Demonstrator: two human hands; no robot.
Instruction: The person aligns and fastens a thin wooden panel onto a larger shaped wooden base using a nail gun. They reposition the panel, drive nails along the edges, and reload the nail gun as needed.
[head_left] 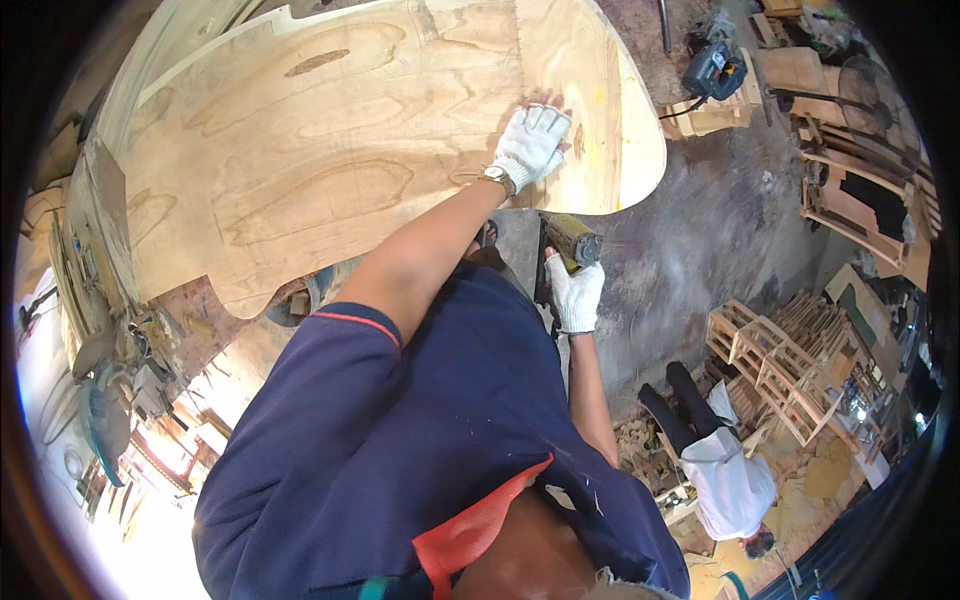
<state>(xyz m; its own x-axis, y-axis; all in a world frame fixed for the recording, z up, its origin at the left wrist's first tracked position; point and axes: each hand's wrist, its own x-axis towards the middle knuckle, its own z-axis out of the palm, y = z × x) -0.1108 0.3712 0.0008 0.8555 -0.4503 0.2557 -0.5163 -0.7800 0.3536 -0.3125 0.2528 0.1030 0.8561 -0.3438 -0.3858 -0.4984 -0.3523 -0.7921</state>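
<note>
The left hand (pixel 530 143) presses flat and open on the shaped plywood panel (pixel 330 150), its curved outline already cut, while the right hand (pixel 577 293) grips a yellow power tool (pixel 572 238) clear of the edge.

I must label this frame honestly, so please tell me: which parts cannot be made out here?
- Head view: the yellow power tool is mostly covered by the right hand; its working end is hidden.
- The plywood panel is cut off at the top edge.
- Left hand: the glove hides its fingers.
</note>
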